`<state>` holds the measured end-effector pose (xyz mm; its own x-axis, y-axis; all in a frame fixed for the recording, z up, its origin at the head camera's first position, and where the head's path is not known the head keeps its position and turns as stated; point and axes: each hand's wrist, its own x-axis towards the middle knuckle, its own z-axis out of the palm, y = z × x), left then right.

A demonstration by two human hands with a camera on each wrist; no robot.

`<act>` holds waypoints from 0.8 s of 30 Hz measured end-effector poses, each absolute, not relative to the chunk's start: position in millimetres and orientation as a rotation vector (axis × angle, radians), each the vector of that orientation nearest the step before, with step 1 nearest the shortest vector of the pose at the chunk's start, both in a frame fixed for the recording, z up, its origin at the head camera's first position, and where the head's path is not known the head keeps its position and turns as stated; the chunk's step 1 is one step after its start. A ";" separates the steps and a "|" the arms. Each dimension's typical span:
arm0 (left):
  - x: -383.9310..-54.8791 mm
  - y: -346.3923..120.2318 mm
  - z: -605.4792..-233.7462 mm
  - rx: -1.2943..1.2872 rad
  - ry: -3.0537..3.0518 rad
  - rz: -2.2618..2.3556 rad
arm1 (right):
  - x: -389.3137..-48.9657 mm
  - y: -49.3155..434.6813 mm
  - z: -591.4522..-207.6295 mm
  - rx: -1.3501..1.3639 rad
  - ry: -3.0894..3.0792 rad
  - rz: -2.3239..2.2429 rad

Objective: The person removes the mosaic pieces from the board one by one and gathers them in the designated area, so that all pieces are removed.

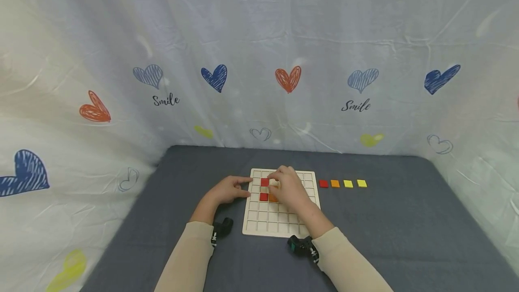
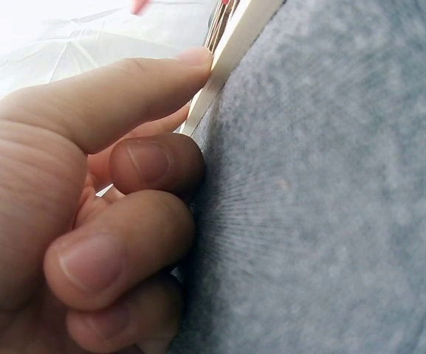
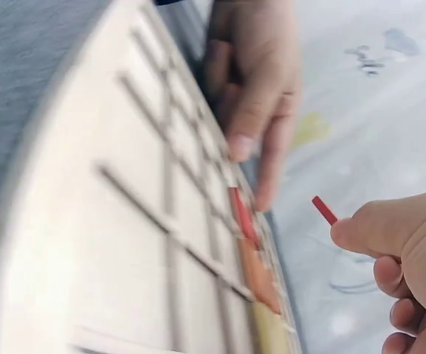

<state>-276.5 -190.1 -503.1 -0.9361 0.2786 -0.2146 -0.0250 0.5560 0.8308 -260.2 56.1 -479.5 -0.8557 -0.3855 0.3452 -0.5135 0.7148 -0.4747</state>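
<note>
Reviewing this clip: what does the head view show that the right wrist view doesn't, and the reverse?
Only head: the four loose tiles in a row right of the board, and the beige sleeves.

Only right wrist: a yellow tile on the board, and a clear gap between the board and the pinched red tile.

Both: the left hand touching the board's edge, the right hand, an orange tile on the board, and the printed backdrop.
</note>
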 end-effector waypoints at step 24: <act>-279.5 -192.3 -508.9 0.241 2.482 1.347 | -261.9 139.2 -422.3 0.620 -2.802 1.254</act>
